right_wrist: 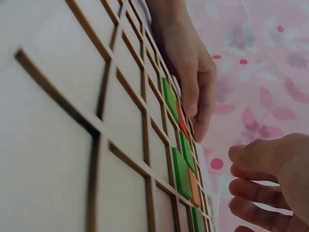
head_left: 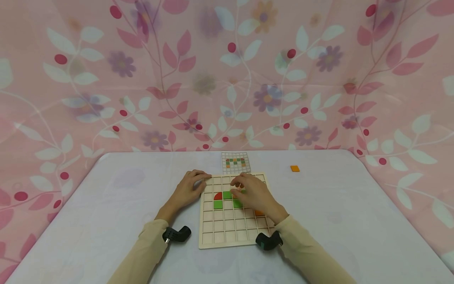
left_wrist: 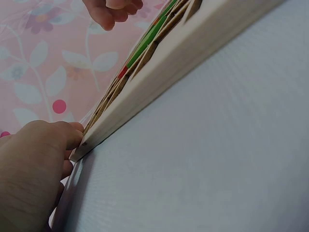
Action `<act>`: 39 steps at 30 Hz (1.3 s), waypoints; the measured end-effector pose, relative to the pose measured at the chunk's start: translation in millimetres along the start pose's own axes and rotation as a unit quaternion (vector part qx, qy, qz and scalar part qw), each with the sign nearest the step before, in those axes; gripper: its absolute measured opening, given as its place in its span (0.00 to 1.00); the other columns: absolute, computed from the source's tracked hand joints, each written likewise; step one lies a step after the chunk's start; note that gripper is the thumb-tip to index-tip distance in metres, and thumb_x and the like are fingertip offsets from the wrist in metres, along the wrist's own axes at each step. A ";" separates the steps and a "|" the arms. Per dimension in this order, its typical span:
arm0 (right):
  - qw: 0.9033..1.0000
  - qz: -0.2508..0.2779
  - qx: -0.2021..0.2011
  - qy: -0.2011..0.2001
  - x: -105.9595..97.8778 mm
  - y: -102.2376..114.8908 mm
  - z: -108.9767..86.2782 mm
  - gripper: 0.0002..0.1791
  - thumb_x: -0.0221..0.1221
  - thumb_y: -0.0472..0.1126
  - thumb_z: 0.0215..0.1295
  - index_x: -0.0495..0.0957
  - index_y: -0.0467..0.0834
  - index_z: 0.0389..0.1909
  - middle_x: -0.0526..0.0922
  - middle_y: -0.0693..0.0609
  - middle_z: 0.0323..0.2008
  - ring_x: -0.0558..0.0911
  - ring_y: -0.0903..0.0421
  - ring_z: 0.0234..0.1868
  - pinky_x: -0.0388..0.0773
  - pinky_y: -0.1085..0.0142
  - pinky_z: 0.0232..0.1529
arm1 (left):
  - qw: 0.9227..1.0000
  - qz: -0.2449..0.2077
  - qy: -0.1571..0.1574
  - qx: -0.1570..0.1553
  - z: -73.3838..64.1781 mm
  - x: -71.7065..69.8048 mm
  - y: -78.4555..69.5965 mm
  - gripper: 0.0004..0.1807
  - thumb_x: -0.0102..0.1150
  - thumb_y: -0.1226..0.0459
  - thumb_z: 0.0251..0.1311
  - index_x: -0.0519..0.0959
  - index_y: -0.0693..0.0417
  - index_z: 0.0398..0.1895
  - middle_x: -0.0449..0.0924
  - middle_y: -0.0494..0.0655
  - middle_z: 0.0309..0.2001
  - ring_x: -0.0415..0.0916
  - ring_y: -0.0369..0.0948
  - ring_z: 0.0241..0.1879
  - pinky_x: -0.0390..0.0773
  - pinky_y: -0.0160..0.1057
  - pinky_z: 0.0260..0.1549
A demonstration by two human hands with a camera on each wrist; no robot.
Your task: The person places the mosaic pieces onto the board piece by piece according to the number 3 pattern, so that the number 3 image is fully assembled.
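Note:
A square wooden grid board [head_left: 218, 236] lies on the table, with coloured tiles in its cells. Among them are a red rounded tile [head_left: 218, 196], green tiles [head_left: 218, 204] and an orange tile [head_left: 259, 212] partly covered by the right hand. My left hand [head_left: 186, 190] rests at the board's far left corner, relaxed fingers touching its edge. Over the board hovers my right hand [head_left: 256, 192], fingers loosely bent. In the right wrist view that right hand [right_wrist: 275, 179] has thumb and fingers apart and holds nothing; green [right_wrist: 182, 174] and orange [right_wrist: 193, 186] tiles lie beside it.
Behind the board lies a small pattern card [head_left: 235, 167] with a printed grid and coloured shapes. One loose orange tile [head_left: 295, 168] is on the white tablecloth [head_left: 337, 221] at the far right. A pink floral cloth [head_left: 213, 79] hangs behind the table.

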State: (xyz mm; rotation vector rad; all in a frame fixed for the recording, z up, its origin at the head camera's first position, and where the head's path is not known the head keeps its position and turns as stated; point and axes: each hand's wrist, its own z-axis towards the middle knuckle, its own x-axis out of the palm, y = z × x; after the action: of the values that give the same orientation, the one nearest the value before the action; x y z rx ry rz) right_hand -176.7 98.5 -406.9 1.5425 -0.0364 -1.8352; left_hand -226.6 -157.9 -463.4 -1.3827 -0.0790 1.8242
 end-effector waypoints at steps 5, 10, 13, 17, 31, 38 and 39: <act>1.000 0.010 0.019 -0.005 -8.4 -8.7 1.1 0.10 0.62 0.45 0.61 0.82 0.46 0.40 0.79 0.56 0.35 0.77 0.59 0.36 0.74 0.65 0.37 | 1.000 0.000 0.004 -0.001 0.3 0.4 0.5 0.15 0.55 0.63 0.64 0.80 0.45 0.53 0.76 0.45 0.53 0.68 0.44 0.50 0.71 0.49 0.50; 1.000 0.012 0.015 -0.021 -14.8 -16.8 1.0 0.10 0.63 0.44 0.61 0.81 0.45 0.41 0.79 0.55 0.35 0.77 0.58 0.37 0.75 0.63 0.38 | 1.000 0.002 0.003 0.000 0.5 0.5 0.5 0.15 0.55 0.63 0.64 0.80 0.45 0.53 0.76 0.46 0.53 0.68 0.44 0.50 0.71 0.49 0.50; 0.999 0.015 0.022 -0.025 -18.2 -21.9 1.2 0.11 0.63 0.44 0.61 0.81 0.45 0.42 0.79 0.54 0.35 0.77 0.58 0.37 0.75 0.63 0.37 | 1.000 0.002 0.002 -0.001 0.8 -0.2 -0.2 0.15 0.55 0.63 0.64 0.80 0.45 0.53 0.76 0.46 0.52 0.69 0.45 0.51 0.70 0.49 0.51; 0.999 0.021 0.031 -0.026 -21.8 -30.3 2.0 0.12 0.63 0.44 0.61 0.81 0.43 0.43 0.79 0.54 0.36 0.77 0.57 0.37 0.74 0.64 0.37 | 1.000 0.003 0.000 -0.001 0.9 0.0 -0.2 0.15 0.55 0.63 0.64 0.80 0.46 0.53 0.76 0.46 0.52 0.69 0.45 0.51 0.70 0.50 0.51; 0.995 0.036 0.067 -0.063 -42.6 -65.6 -0.6 0.13 0.61 0.45 0.63 0.80 0.42 0.43 0.81 0.49 0.38 0.79 0.50 0.39 0.74 0.58 0.39 | 1.000 0.003 0.004 -0.004 -0.8 -0.5 -1.2 0.15 0.54 0.62 0.65 0.80 0.46 0.54 0.75 0.46 0.53 0.68 0.45 0.51 0.70 0.49 0.51; 0.993 0.043 0.088 -0.070 -50.0 -86.8 -3.5 0.12 0.60 0.43 0.63 0.80 0.41 0.43 0.81 0.46 0.38 0.79 0.49 0.40 0.75 0.56 0.40 | 1.000 -0.003 0.000 -0.002 -0.2 -0.1 -2.4 0.15 0.55 0.64 0.64 0.80 0.48 0.54 0.75 0.47 0.53 0.68 0.46 0.51 0.70 0.51 0.50; 0.992 0.043 0.093 -0.072 -50.9 -90.0 -4.2 0.12 0.60 0.43 0.63 0.80 0.41 0.43 0.81 0.46 0.39 0.79 0.49 0.41 0.75 0.56 0.41 | 1.000 -0.003 0.001 -0.003 -0.2 -0.1 -2.6 0.15 0.55 0.64 0.64 0.80 0.47 0.54 0.75 0.47 0.53 0.68 0.46 0.51 0.70 0.50 0.50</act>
State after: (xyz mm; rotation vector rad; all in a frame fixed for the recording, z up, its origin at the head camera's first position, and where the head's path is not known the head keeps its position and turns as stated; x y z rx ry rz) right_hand -217.3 193.7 -406.1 1.5052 -0.3448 -1.9149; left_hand -225.0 -156.3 -462.1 -1.3872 -0.0867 1.8187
